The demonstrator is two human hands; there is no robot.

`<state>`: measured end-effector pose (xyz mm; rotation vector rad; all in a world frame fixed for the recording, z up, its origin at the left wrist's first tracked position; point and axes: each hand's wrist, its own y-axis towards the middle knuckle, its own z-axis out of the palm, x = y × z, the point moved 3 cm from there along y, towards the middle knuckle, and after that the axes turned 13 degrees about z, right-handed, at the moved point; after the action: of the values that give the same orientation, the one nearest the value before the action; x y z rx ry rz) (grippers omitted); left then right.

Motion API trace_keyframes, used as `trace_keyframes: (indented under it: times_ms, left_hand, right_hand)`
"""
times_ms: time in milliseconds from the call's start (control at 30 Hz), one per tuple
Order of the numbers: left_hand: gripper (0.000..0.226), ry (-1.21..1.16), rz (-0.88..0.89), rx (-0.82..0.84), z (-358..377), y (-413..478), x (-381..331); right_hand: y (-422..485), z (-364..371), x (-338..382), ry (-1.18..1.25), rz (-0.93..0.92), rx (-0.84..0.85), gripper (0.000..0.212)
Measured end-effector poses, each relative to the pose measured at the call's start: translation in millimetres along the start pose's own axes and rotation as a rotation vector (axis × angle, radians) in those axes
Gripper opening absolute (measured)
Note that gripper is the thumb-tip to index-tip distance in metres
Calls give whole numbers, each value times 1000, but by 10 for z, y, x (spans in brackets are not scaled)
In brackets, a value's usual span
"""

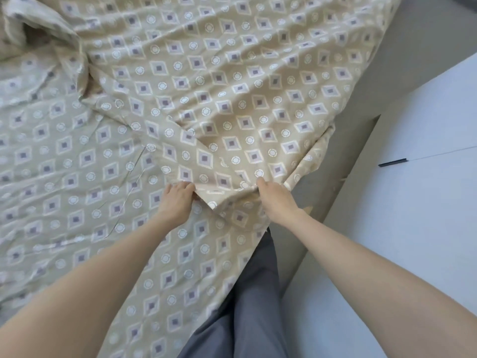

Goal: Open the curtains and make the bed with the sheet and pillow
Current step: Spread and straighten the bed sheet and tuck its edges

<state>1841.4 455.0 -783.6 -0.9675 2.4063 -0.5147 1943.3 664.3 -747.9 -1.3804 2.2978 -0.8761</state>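
- A bed (51,192) is seen from above, filling the left and centre of the view; it is covered in beige cloth printed with diamonds and circles.
- A sheet (232,86) of the same print is spread over the far and right parts of the bed, creased all over. Its near edge runs slantwise across the bed, and its right side hangs over the bed's edge. It is bunched into a heap (38,29) at the far left.
- A white panel (426,202) is seen at the right, with a strip of grey floor (426,34) beyond it.
- Grey trousers (255,293) are seen at the bottom centre, just beside the bed's right edge.
- Two bare forearms are stretched forward from the bottom corners.
- The left hand (178,200) is curled over the sheet's near edge, which is gripped in its fingers.
- The right hand (276,200) is closed round a gathered fold of the sheet, near the bed's right edge. The two hands are set near each other, with a folded-under corner of sheet between them.
- A small dark handle (392,162) is fixed on the white panel.
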Motion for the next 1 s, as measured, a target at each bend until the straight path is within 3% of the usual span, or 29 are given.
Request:
trace_keyframes:
  times_ms: [233,367,500,600,667,733,833,1000]
  left_hand:
    - [29,-72,55,5,-407,-247,-426]
    - [23,-203,1,91,-419,-483,-634]
    - [63,-402,30,208,-423,-792,-831]
    - [91,-147,102,361,-433,-931,-830]
    - [58,120,85,367,-483,-1003,-801]
    - [27,234,71,314,-510,-1077,-778]
    - [24,219,135,250,-491,-1152,-759]
    - [6,-64,136,127,-653,-1151,-820]
  right_hand:
    - [-486,-120,-131,-9,79,52,42]
    - [-713,-181,-197,-43,96,156,64]
    - [-980,-181,-273,-155,113,226,95]
    - [-1128,-175,-431,-171,151,197,104]
    - [-1203,-169,-565,-174,195,141,83]
    - [-1294,-171,-682,-175,251,96,51]
    - [-1474,-117,-756,-139,285,82,36]
    - [-1723,-60,-725,-173,344,5,30]
